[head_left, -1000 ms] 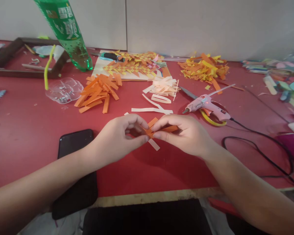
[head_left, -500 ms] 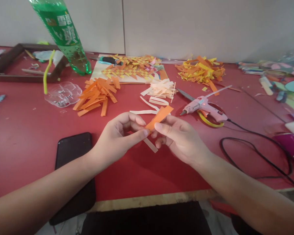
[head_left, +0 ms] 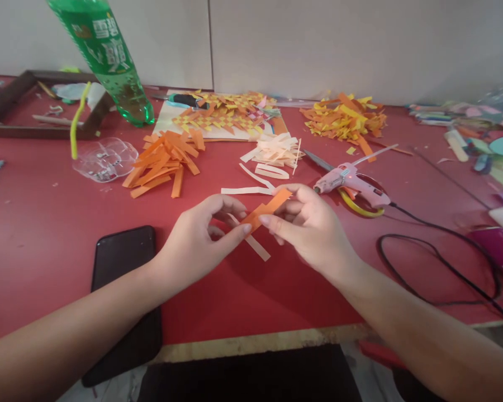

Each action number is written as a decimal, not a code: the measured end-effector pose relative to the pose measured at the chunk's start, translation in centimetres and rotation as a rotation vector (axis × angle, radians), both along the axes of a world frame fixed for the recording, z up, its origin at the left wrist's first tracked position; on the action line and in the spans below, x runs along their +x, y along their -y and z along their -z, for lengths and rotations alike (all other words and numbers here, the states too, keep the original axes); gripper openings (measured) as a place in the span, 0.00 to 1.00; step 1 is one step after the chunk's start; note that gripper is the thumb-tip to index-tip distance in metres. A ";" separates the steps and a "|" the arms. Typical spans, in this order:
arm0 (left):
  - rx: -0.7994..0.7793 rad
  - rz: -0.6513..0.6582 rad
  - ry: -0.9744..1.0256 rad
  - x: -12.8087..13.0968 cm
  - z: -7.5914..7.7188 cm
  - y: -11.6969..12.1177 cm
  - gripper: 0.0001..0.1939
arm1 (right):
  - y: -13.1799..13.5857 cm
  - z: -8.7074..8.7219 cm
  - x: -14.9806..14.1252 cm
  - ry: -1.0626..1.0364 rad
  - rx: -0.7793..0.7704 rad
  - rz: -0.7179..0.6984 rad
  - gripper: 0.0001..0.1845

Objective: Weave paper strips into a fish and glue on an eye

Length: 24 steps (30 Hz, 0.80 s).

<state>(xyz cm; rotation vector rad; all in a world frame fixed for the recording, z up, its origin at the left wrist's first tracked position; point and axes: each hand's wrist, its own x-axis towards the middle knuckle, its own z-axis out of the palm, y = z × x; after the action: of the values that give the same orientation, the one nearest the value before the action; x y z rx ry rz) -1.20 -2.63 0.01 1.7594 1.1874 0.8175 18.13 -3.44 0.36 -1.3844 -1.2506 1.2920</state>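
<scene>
Between my two hands, an orange paper strip [head_left: 265, 210] slants up to the right over the red table. My left hand [head_left: 207, 229] pinches its lower end between thumb and fingers. Closed on the strip farther up, my right hand [head_left: 308, 223] presses it with the thumb; the strip shows a step or fold there. A pale paper strip [head_left: 257, 247] lies below, partly hidden by my left fingers. Just beyond my hands are loose white strips [head_left: 245, 190], a pile of pale strips [head_left: 276, 148] and a pile of orange strips [head_left: 165, 162].
A pink glue gun [head_left: 350, 181] with a black cord lies right, against scissors [head_left: 360, 207]. A black phone [head_left: 123, 257] is at left. Farther back stand a green bottle [head_left: 113, 61], a dark frame [head_left: 37, 133], a clear tray [head_left: 104, 159] and a yellow-orange paper heap [head_left: 343, 117].
My right fingers have shifted along the orange strip, and its upper end has dropped slightly. The strip now shows a step in its edge. My left hand keeps its pinch.
</scene>
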 end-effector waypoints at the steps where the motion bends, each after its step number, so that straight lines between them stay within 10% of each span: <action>1: 0.146 0.016 -0.104 -0.2 0.0 0.1 0.06 | 0.0 0.0 0.1 0.069 -0.015 -0.001 0.25; 4: 0.525 0.143 -0.374 -0.7 0.2 0.6 0.10 | 0.1 0.0 0.3 0.215 -0.045 -0.018 0.26; 9: 0.728 0.288 -0.561 -1.0 0.6 1.2 0.17 | 0.2 0.5 0.6 0.256 -0.045 -0.050 0.27; 24: 0.691 0.320 -0.562 -0.8 0.1 1.5 0.15 | -0.2 0.8 1.6 0.236 -0.090 -0.261 0.21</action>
<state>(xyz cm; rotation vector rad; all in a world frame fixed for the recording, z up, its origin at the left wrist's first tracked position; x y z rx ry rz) -1.96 -4.11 -0.05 2.7986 0.9628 0.5835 19.69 -3.25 -0.49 -1.5092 -1.5927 1.4044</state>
